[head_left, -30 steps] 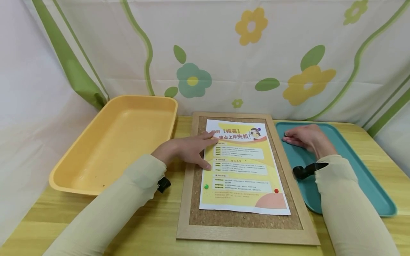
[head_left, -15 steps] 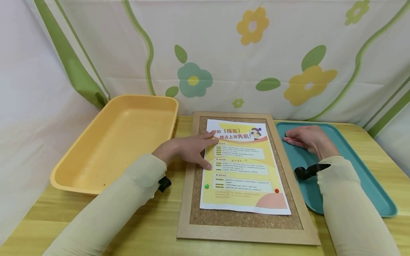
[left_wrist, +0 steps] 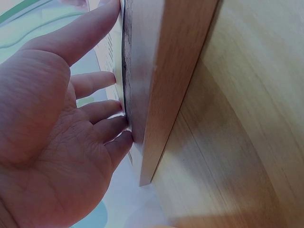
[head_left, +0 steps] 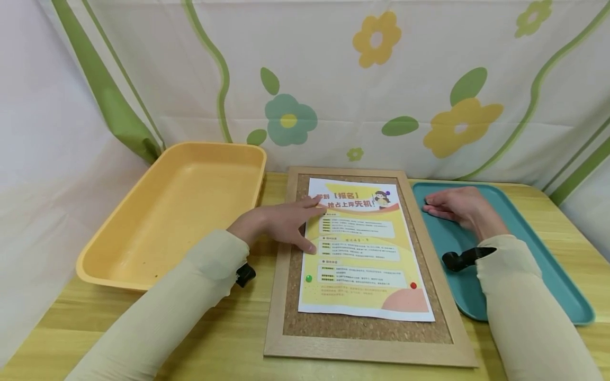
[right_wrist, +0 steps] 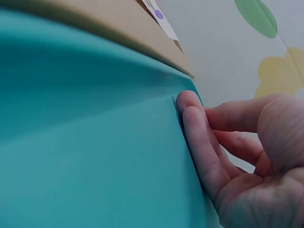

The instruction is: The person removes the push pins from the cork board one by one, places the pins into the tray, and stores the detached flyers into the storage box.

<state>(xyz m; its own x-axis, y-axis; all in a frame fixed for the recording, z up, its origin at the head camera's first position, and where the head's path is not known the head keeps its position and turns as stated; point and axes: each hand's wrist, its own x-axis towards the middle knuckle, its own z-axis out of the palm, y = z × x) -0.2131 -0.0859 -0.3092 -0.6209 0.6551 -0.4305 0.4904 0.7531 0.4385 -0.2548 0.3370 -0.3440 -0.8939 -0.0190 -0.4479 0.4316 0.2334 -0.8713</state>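
A printed yellow-and-white poster (head_left: 362,254) lies on a framed cork board (head_left: 381,349). A green pushpin (head_left: 308,278) sits at its lower left and a red pushpin (head_left: 413,285) at its lower right; a purple dot (head_left: 387,193), seemingly another pin, shows at the top right. With fingers spread, my left hand (head_left: 290,222) rests across the board's left side, its fingertips on the sheet. My right hand (head_left: 459,206) is bent down over the teal tray (head_left: 519,275), fingertips touching it. There the thumb lies against the fingers; whether anything small is between them is hidden.
To the left stands a deep yellow bin (head_left: 186,211) with a few dark specks in it. The wooden table (head_left: 209,333) carries everything, and a flowered cloth (head_left: 333,95) hangs behind its back edge. The tray lies close along the board's right side.
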